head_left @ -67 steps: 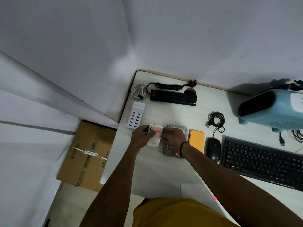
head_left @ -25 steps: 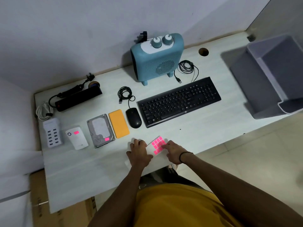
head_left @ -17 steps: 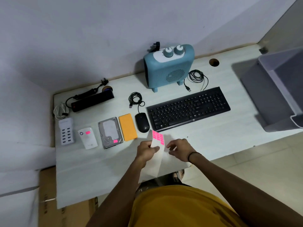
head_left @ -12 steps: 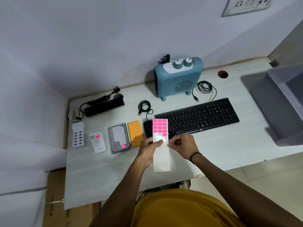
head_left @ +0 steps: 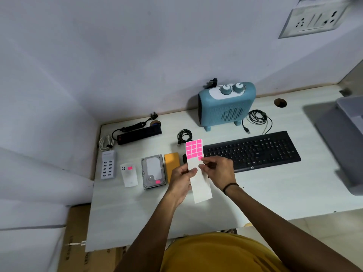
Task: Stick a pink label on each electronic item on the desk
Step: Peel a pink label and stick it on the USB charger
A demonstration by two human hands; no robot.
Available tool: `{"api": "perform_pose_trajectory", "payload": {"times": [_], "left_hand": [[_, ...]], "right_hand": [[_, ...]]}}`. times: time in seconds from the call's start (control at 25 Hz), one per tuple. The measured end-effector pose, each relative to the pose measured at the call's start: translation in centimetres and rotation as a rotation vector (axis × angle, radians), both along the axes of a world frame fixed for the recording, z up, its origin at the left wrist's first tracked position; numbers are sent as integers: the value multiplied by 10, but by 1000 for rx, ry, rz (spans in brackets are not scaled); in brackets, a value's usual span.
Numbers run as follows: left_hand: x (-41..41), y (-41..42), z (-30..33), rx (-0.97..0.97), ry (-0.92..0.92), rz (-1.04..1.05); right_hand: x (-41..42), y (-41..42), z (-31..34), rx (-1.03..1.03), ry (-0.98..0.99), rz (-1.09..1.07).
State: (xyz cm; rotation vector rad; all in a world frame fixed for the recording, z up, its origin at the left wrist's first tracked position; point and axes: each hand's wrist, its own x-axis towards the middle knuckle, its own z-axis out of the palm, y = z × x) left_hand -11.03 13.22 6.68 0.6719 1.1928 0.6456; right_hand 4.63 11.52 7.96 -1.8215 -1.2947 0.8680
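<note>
Going L to R along the desk (head_left: 275,195): white USB charger (head_left: 108,164), no pink on it; small white adapter (head_left: 129,174) w/ a pink label near its top; hard drive (head_left: 153,171) w/ a pink label at its near corner; then the yellow power bank (head_left: 171,162), bare, lying w/ its long axis running away from the person. Left hand (head_left: 181,178) pinched the sticker sheet (head_left: 197,169) at its left edge, held upright above the desk, pink block at the far end. Right hand (head_left: 217,170) pinched at the lowest pink label (head_left: 200,158) on the sheet's right edge, prob. peeling it; whether it was free yet couldn't be told. Hands were close together, both on the sheet. Power bank sat just left of and beyond the left hand, so the right hand would likely have to cross over to stick it. Mouse mostly hidden behind the sheet; keyboard (head_left: 253,150) and blue heater (head_left: 225,106) further R, no labels seen.
</note>
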Motion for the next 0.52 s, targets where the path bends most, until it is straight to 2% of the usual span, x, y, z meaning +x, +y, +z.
{"api": "perform_pose_trajectory", "payload": {"times": [0.52], "left_hand": [[-10,2,-6,109,56,-62]], "right_hand": [[-6,5,10,26,-58,61]]}}
